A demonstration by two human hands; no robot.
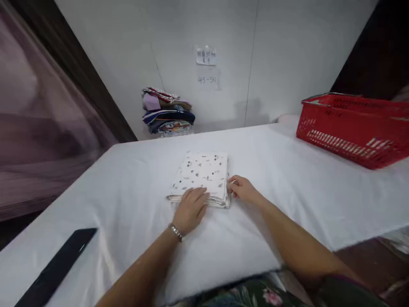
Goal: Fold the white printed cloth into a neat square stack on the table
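Note:
A folded white cloth with small dark specks (pixel 203 172) lies in the middle of the white-covered table (pixel 287 187). My left hand (pixel 191 209), with a bracelet at the wrist, rests on the cloth's near edge, fingers curled over it. My right hand (pixel 242 189) pinches the cloth's near right corner with closed fingers.
A stack of folded coloured clothes (pixel 167 113) stands at the back against the wall. A red plastic basket (pixel 354 128) sits on the table at the right. A flat black object (pixel 57 266) lies at the near left. A paper note (pixel 206 56) hangs on the wall.

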